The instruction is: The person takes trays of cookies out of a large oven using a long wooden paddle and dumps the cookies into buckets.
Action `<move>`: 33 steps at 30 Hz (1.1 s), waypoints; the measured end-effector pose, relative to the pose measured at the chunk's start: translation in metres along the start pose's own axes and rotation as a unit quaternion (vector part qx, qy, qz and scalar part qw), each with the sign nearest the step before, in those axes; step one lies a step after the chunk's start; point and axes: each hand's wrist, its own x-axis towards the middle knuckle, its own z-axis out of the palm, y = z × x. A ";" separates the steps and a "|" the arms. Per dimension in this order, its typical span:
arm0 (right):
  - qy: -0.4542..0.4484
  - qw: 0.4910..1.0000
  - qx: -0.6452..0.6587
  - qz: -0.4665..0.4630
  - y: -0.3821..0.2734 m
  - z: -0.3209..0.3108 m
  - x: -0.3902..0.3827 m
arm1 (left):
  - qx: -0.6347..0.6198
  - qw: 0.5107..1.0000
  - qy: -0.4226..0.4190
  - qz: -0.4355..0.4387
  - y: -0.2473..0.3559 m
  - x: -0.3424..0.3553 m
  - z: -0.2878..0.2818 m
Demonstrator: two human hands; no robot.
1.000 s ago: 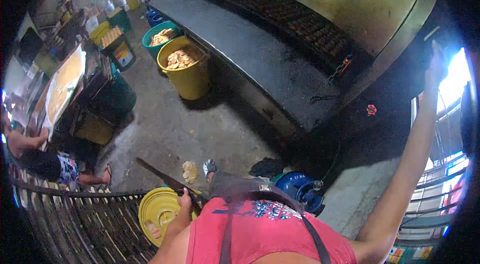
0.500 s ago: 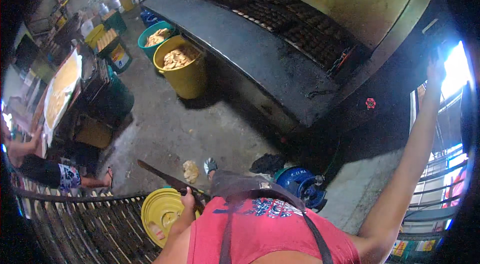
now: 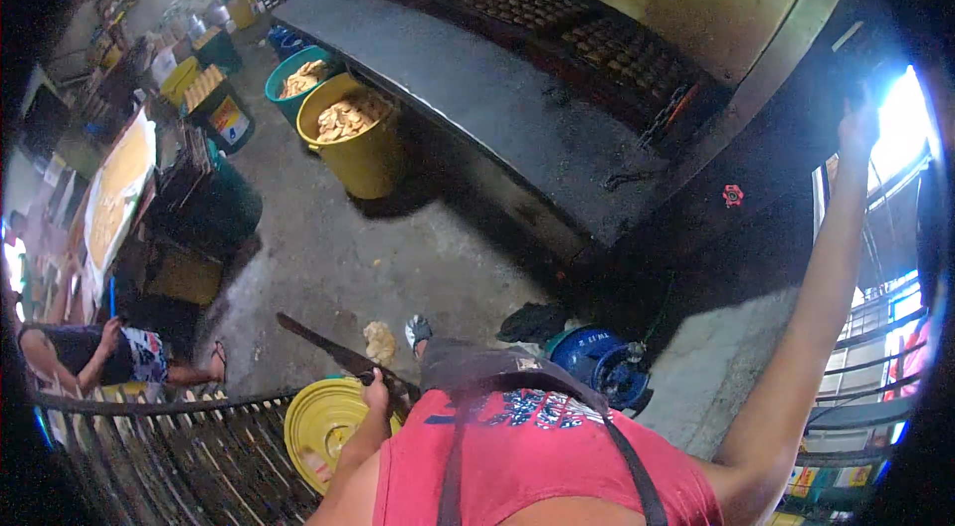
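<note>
My left hand [image 3: 374, 397] is low in front of me, its fingers wrapped round the end of a long, flat, dark-brown strip [image 3: 323, 345] shaped like a blade. A yellow round lid [image 3: 310, 419] lies just below that hand. My right arm stretches far up to the right. At its end my right hand [image 3: 859, 131] is raised beside the dark side panel [image 3: 796, 143] of a large oven, against bright glare; its fingers are too dim and blurred to read. Rows of small round pieces [image 3: 597, 38] lie inside the oven's long opening.
A dark metal ledge [image 3: 468, 103] runs before the oven. Yellow [image 3: 363, 163] and green [image 3: 282, 98] buckets hold flat tan pieces. A blue gas cylinder [image 3: 602, 367] stands by my feet. Another person [image 3: 90, 352] sits at left near a pale-covered tray [image 3: 121, 188]. Slatted bench [image 3: 179, 446] lies lower left.
The rows inside the oven have shifted and more pieces show. The other person's hand has left the tray's edge and now holds a thin blue stick. My hands stay nearly where they were.
</note>
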 end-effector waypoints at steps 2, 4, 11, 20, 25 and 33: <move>-0.082 0.971 -0.197 -0.106 0.009 -0.042 0.055 | -0.083 0.996 -0.024 0.011 0.004 -0.008 0.011; -0.163 0.876 -0.405 -0.205 0.017 -0.044 0.068 | -0.160 0.986 -0.031 0.017 0.007 -0.021 0.012; -0.084 0.911 -0.372 -0.158 0.021 -0.008 0.028 | -0.122 0.992 0.024 0.027 -0.006 -0.022 -0.013; -0.085 0.760 -0.596 -0.245 0.022 -0.022 0.038 | -0.198 0.979 -0.009 -0.051 -0.004 -0.022 -0.009; -0.049 0.740 -0.600 -0.299 0.006 -0.009 0.001 | -0.147 0.989 -0.015 0.003 -0.015 -0.006 -0.004; 0.014 0.898 -0.373 -0.232 -0.049 0.091 -0.097 | -0.082 0.995 0.030 0.056 -0.004 0.012 -0.016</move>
